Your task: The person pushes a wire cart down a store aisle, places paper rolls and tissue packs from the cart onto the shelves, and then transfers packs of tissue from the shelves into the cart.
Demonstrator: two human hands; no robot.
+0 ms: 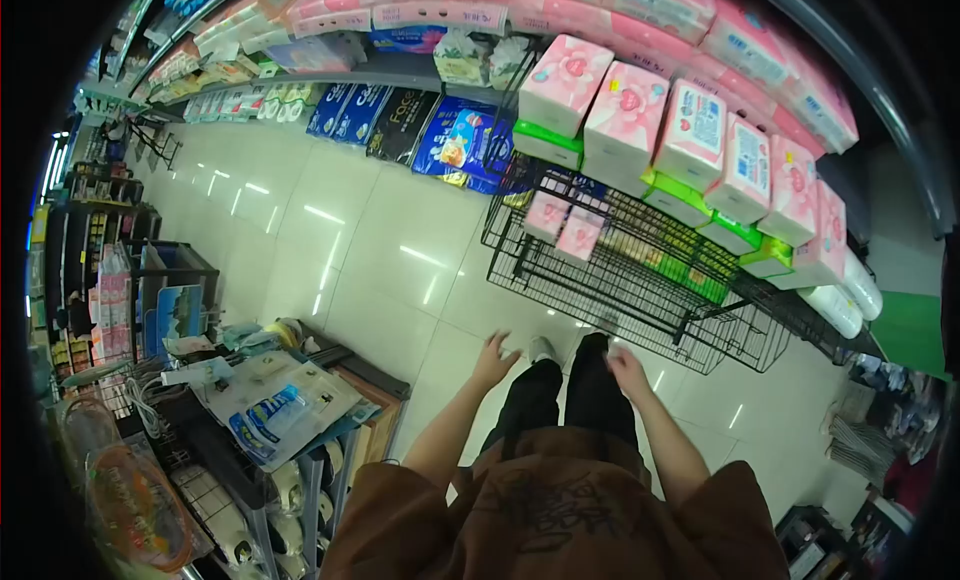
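Observation:
My left hand hangs in the air beside my left leg, fingers apart, holding nothing. On the other side, my right hand is near my right thigh, slightly blurred; its fingers look loosely bent and apart, with nothing visible in them. Both hands are clear of the black wire rack in front of me. Pink tissue packs stand in a row on the rack's upper level, several with green packs beneath them. Lower down, two small pink packs sit inside the wire frame.
A shelf of pink packs curves behind the rack. Dark blue packs line its lower level. At left stands a display stand carrying a packaged item with a blue label. Pale tiled floor runs between them.

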